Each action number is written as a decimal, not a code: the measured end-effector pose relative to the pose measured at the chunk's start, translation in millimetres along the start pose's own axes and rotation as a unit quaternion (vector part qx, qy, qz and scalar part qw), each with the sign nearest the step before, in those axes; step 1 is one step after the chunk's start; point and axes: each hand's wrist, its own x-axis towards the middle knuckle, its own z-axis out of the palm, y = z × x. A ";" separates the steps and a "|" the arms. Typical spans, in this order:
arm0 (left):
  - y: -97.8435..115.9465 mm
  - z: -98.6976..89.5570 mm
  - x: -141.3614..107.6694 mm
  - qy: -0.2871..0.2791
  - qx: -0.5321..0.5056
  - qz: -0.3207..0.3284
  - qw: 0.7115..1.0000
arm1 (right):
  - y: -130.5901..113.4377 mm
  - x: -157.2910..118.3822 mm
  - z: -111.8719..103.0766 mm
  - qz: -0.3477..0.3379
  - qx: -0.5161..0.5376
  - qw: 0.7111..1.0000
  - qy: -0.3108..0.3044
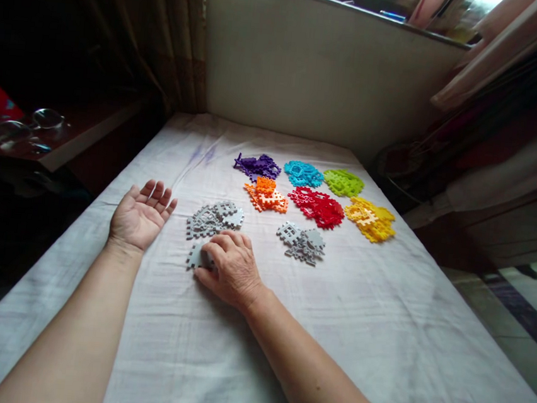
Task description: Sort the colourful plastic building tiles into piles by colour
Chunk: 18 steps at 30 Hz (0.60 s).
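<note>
My left hand (141,214) rests palm up on the sheet, fingers apart and slightly curled, with nothing in it. My right hand (232,268) is palm down, its thumb and curled fingers on a grey interlocking plastic tile (194,256) with toothed edges; the hand covers part of that tile. Just beyond it lies a pile of grey interlocking tiles (210,221). To the right of my right hand is a second, smaller grey pile (303,244).
Farther back are piles of purple (258,166), blue (303,174), green (344,183), orange (266,196), red (316,207) and yellow tiles (371,220). Everything lies on a white sheet (331,334). Glasses (48,119) sit on a dark side table. A wall (309,72) stands behind.
</note>
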 end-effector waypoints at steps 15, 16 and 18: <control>-0.2 -1.8 3.1 -0.006 0.040 0.012 0.999 | 93.2 -57.3 -44.3 0.221 -0.115 0.950 0.186; -0.3 -2.2 3.4 -0.007 0.041 0.013 0.999 | 93.3 -57.4 -43.4 0.220 -0.117 0.951 0.183; -0.4 -3.0 3.8 -0.004 0.039 0.014 0.999 | 92.2 -57.4 -41.1 0.213 -0.120 0.953 0.179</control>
